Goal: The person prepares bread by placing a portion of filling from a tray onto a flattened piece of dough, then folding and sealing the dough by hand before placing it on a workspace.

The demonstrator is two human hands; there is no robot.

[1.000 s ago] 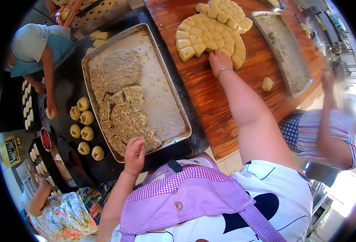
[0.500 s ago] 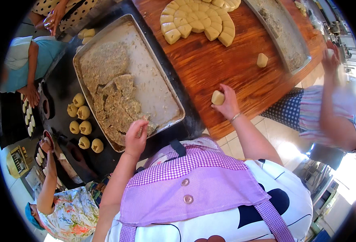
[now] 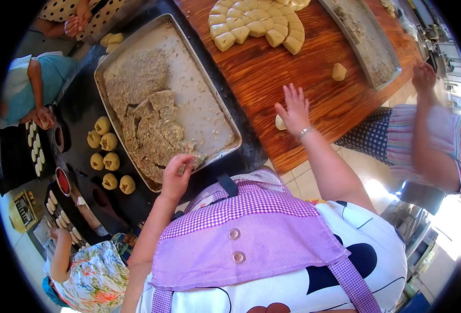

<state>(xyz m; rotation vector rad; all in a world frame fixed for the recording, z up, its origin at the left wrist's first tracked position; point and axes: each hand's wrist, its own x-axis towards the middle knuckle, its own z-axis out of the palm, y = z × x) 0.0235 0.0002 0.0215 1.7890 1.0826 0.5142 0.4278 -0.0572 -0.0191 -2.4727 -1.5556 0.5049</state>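
Note:
My right hand [image 3: 295, 112] lies with its fingers spread on the wooden table, palm down over a piece of dough [image 3: 280, 122]. Only the pale left edge of that piece shows beside the thumb. My left hand [image 3: 176, 175] hovers at the near edge of a large metal tray [image 3: 209, 99], its fingers curled and drawn together. Whatever they may hold is hidden. Next to them in the tray spreads a crumbly, brownish-grey filling [image 3: 154, 130]. One loose dough piece [image 3: 339, 72] rests farther right on the table.
Cut dough pieces [image 3: 256, 23] cluster at the table's far side. Another metal tray [image 3: 371, 52] with filling remnants stands at the right. Several filled dough balls [image 3: 108, 143] sit on the black surface left of the big tray. Co-workers stand at the left and right.
My right hand has gone from holding the dough piece between thumb and fingers to lying spread over it on the table. My left hand stays almost in place beside the filling.

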